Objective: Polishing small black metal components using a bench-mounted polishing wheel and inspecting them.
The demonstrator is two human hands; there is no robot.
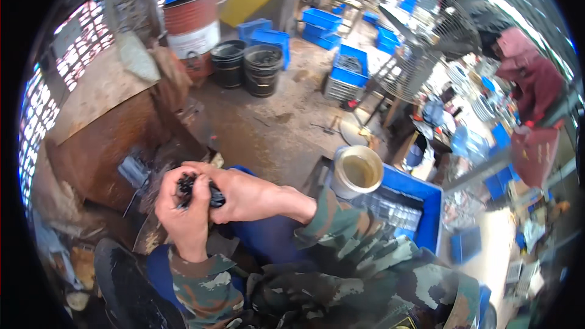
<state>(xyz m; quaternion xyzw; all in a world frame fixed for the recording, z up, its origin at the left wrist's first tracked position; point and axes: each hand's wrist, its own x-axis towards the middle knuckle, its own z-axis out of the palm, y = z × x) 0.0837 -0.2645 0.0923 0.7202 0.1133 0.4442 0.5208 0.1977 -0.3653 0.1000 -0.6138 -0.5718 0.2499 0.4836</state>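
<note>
Left hand (181,216) cupping a bunch of small black parts (186,187) above the lap, right hand (241,194) pinching into the bunch, round tin can (356,172) standing beside a blue crate (426,198)

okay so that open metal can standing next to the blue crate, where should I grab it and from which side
Probably best around its round side wall, just below the rim. The metal can stands upright with its mouth open, so a hand wraps the body easily. Come from its left, the floor side: the blue crate sits against its right. Both the left hand and the right hand hold small black parts.
</note>
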